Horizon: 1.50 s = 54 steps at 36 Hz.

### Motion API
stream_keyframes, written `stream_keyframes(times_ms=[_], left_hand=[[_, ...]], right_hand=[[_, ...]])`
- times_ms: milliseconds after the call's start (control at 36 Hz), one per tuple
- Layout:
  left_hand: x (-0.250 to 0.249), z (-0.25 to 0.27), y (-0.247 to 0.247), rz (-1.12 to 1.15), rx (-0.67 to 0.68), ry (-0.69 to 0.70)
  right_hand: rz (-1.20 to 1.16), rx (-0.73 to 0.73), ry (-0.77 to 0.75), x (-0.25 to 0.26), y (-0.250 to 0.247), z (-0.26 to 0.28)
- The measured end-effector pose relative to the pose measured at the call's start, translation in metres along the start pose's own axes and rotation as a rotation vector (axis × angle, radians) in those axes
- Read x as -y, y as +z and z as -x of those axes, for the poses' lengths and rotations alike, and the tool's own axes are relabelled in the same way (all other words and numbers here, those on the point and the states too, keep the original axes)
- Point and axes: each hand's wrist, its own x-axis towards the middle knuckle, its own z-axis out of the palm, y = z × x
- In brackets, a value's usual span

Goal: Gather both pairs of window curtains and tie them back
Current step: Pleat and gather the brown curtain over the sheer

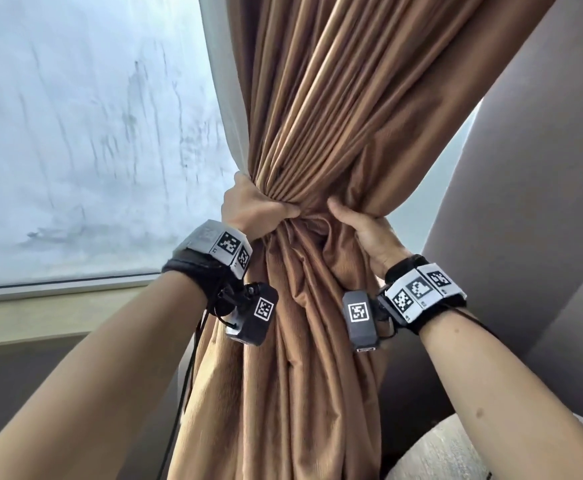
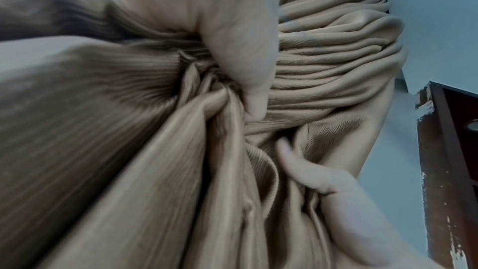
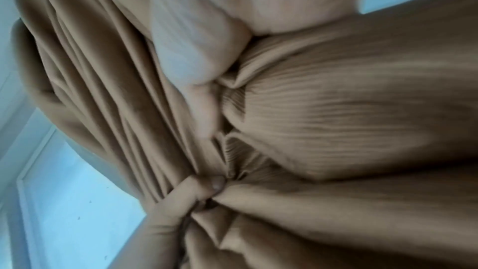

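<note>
A brown pleated curtain (image 1: pixel 317 133) hangs in front of me, squeezed into a narrow waist at mid height. My left hand (image 1: pixel 262 207) grips that waist from the left, thumb in front and fingers hidden behind the cloth. My right hand (image 1: pixel 355 223) grips it from the right, its thumb pressed into the folds. In the left wrist view my left thumb (image 2: pixel 248 52) digs into the curtain (image 2: pixel 336 52), with the right hand (image 2: pixel 323 179) just below. The right wrist view shows the left hand's fingers (image 3: pixel 204 188) pinching the folds (image 3: pixel 336 109). No tie-back shows.
A streaked frosted window pane (image 1: pixel 85 133) fills the left, with its sill (image 1: pixel 58 306) below. A pale lining strip (image 1: pixel 226 98) edges the curtain. A mauve-grey drape (image 1: pixel 532 168) hangs to the right. A dark wooden frame (image 2: pixel 444 161) stands beyond the curtain.
</note>
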Motion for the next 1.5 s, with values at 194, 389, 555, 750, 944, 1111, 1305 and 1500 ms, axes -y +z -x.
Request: stream_keyframes(times_ms=[194,389,555,750,944,1111,1305,1500], left_hand=[[-0.001,0.011,0.003,0.048,-0.004,0.013],[-0.004,0.022,0.011,0.07,0.011,0.053],[-0.002,0.028,0.017,0.073,0.029,0.076],[0.0,0.026,0.025,0.051,0.059,0.109],[-0.02,0.013,0.012,0.405,0.616,-0.103],[-0.026,0.021,-0.013,0.493,0.974,0.096],[0.003,-0.002,-0.014,0.6,0.932,-0.11],[0.009,0.002,0.002,0.595,0.861,-0.045]], right_hand=[[0.019,0.041,0.07,0.003,0.021,0.006],[0.26,0.022,-0.049,0.003,0.036,0.01],[0.962,-0.026,-0.011,0.009,0.038,0.019],[1.16,0.084,-0.004,0.006,0.042,0.027],[0.924,0.263,-0.02,0.006,0.033,0.013],[0.775,-0.092,-0.094,-0.022,0.044,-0.002],[0.462,-0.269,-0.178,-0.015,0.04,0.002],[0.456,-0.373,-0.096,-0.02,0.034,-0.004]])
